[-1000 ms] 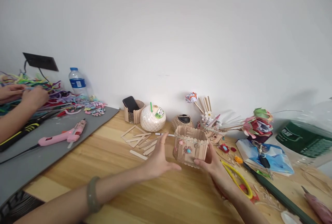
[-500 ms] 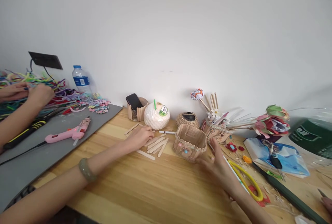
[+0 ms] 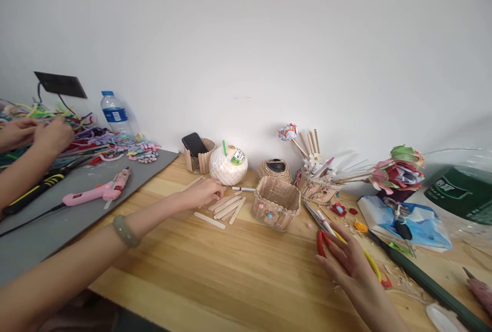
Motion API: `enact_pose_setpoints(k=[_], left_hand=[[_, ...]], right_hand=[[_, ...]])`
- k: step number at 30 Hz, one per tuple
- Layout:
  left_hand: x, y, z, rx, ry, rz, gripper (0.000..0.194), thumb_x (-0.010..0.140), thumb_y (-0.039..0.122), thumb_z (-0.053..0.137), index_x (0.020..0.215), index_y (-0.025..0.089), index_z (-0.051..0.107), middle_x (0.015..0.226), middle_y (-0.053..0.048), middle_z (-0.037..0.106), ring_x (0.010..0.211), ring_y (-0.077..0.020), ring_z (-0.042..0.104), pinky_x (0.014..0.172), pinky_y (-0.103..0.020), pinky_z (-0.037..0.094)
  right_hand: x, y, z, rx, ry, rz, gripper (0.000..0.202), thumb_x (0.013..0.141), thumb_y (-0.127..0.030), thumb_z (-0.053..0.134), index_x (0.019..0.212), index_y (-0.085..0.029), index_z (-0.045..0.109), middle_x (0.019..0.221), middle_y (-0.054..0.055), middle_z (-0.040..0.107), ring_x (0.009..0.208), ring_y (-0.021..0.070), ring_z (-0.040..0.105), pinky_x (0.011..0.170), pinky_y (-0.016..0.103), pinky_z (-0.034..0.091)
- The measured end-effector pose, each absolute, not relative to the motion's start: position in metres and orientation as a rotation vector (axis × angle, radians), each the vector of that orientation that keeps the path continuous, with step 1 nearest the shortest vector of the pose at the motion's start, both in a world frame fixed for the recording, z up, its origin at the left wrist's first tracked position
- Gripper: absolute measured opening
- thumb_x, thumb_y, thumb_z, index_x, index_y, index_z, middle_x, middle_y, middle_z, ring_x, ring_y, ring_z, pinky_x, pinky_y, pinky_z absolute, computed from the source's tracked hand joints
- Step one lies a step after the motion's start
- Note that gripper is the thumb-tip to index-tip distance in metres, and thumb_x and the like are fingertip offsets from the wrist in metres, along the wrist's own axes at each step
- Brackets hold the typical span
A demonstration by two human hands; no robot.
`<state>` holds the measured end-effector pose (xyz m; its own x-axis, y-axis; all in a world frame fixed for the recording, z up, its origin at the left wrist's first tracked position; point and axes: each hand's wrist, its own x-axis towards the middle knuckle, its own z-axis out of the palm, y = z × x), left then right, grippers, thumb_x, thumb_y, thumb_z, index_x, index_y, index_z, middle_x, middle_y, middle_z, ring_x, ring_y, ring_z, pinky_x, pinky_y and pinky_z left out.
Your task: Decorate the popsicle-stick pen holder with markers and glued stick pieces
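My left hand (image 3: 203, 193) rests at the left end of a pile of flat wooden sticks (image 3: 227, 206), fingers curled down together; whatever they hold is hidden. A bangle circles that wrist. My right hand (image 3: 351, 263) is over the red-handled scissors (image 3: 321, 243), thumb and fingers apart, with no firm grip visible. The scissors' blades point toward a basket made of wooden sticks (image 3: 275, 204), decorated with small pink and blue pieces. Beside the scissors are a white pen (image 3: 326, 223) and a yellow loop (image 3: 372, 263), partly covered by my right hand.
Behind stand a phone holder (image 3: 200, 162), a white coconut (image 3: 228, 166) and twine (image 3: 274, 170). Another person's hands (image 3: 54, 135) are among pipe cleaners at left, near a pink glue gun (image 3: 96, 193). Paper flowers (image 3: 397, 170) and a green stick (image 3: 426, 283) lie right.
My right hand has moved from beside the basket toward the near right, over the scissors, whose handles now show. My left hand stays by the sticks. The camera view has shifted slightly.
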<state>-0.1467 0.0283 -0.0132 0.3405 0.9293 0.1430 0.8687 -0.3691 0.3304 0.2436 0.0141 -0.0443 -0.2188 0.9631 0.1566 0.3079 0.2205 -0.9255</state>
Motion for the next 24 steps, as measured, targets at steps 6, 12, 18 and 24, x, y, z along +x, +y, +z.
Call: enact_pose_setpoints(k=[6, 12, 18, 24], left_hand=[[-0.139, 0.020, -0.003, 2.301, 1.763, 0.589, 0.014, 0.075, 0.011, 0.051, 0.071, 0.018, 0.062, 0.079, -0.004, 0.066, 0.078, -0.0201, 0.058, 0.072, -0.029, 0.041], [-0.054, -0.041, 0.013, 2.146, 1.674, 0.774, 0.013, 0.084, 0.023, 0.048, 0.084, 0.021, 0.060, 0.082, -0.001, 0.066, 0.076, -0.0154, 0.059, 0.070, -0.025, 0.045], [0.031, -0.077, 0.001, 1.511, 1.291, 0.735, 0.009, 0.067, 0.012, 0.055, 0.070, 0.020, 0.054, 0.068, 0.003, 0.060, 0.066, -0.0136, 0.055, 0.063, -0.023, 0.041], [0.053, -0.070, -0.010, 1.338, 1.170, 0.736, 0.012, 0.065, 0.017, 0.059, 0.067, 0.020, 0.047, 0.060, 0.005, 0.055, 0.063, -0.0144, 0.054, 0.062, -0.025, 0.039]], right_hand=[[0.252, 0.004, -0.044, -1.172, -1.857, 0.777, 0.053, 0.075, -0.044, 0.065, 0.123, -0.025, 0.050, 0.135, 0.013, 0.049, 0.127, 0.0322, 0.045, 0.103, 0.049, 0.041], [0.230, -0.030, -0.034, -1.121, -2.031, 0.991, 0.029, 0.083, -0.043, 0.057, 0.103, -0.024, 0.065, 0.097, 0.009, 0.073, 0.089, 0.0253, 0.070, 0.080, 0.035, 0.058], [0.205, -0.061, -0.042, -1.075, -2.250, 0.790, 0.016, 0.086, -0.030, 0.051, 0.079, -0.021, 0.062, 0.069, 0.001, 0.069, 0.060, 0.0153, 0.064, 0.056, 0.022, 0.049], [0.230, -0.074, -0.043, -1.085, -2.288, 0.427, 0.026, 0.091, -0.031, 0.042, 0.073, -0.021, 0.058, 0.060, 0.000, 0.066, 0.048, 0.0125, 0.060, 0.047, 0.019, 0.041]])
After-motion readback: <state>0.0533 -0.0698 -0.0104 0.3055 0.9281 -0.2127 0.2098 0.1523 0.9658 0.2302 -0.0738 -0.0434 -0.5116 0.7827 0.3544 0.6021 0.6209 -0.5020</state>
